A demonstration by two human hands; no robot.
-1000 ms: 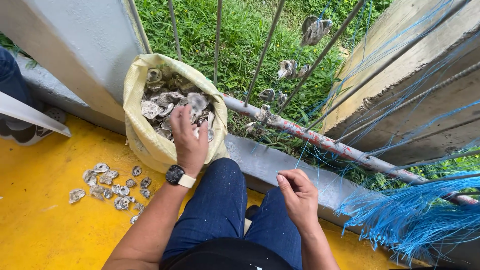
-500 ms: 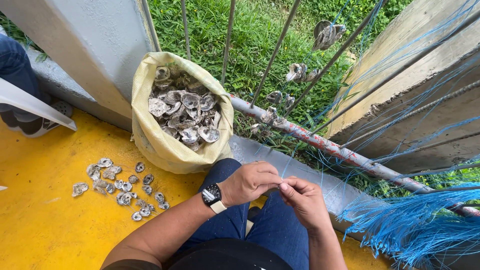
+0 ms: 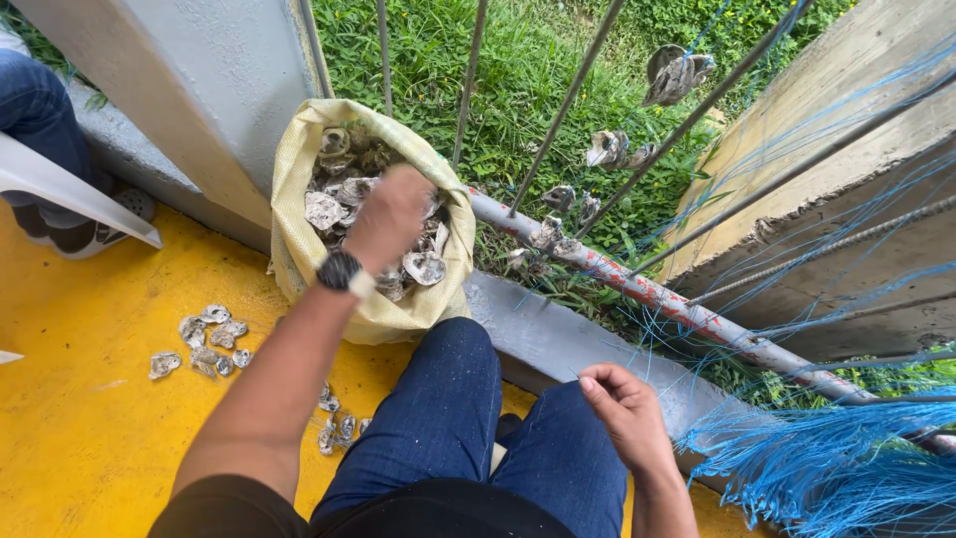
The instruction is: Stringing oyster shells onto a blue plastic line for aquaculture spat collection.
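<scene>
Left hand: upper centre, down among shells in yellow sack; grasp not visible.
Right hand: lower right, fingertips pinching blue string.

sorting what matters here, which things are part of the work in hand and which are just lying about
In hand:
- left hand, reaching into the sack
- shells in the sack
- right hand, pinching a thin blue string
- blue string bundle
- shells strung on the rods

Lying about:
- loose shells on the yellow floor
- white chair
- grass
</scene>
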